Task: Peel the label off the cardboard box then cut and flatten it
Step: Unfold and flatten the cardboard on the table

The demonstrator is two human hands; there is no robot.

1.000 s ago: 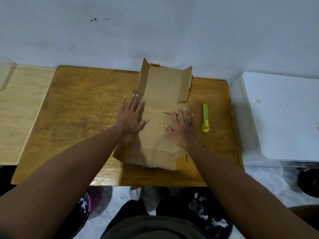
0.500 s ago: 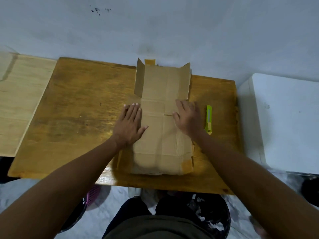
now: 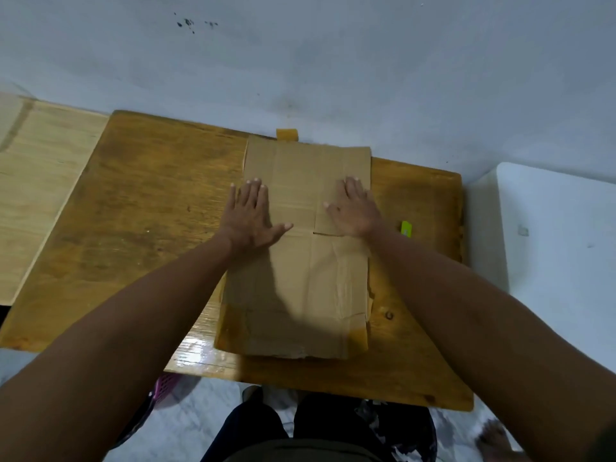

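Observation:
The brown cardboard box (image 3: 300, 281) lies flat on the wooden table (image 3: 143, 228), its far flaps folded down level with the rest. My left hand (image 3: 250, 215) presses palm down on the cardboard's left edge, fingers straight. On the right half, my right hand (image 3: 353, 208) lies flat with its fingers pointing toward the wall. A strip of brown tape (image 3: 287, 134) sticks out past the far edge. The green utility knife (image 3: 406, 227) rests on the table to the right, mostly hidden behind my right forearm.
A white cabinet top (image 3: 550, 245) stands to the right of the table, and a pale wooden surface (image 3: 36, 181) adjoins on the left. The wall runs close behind the table. A purple basket (image 3: 165, 385) sits on the floor below the near edge.
The upright far flaps have been pushed down flat. Both hands slid farther along the cardboard toward the wall, the right hand moving onto the right flap area.

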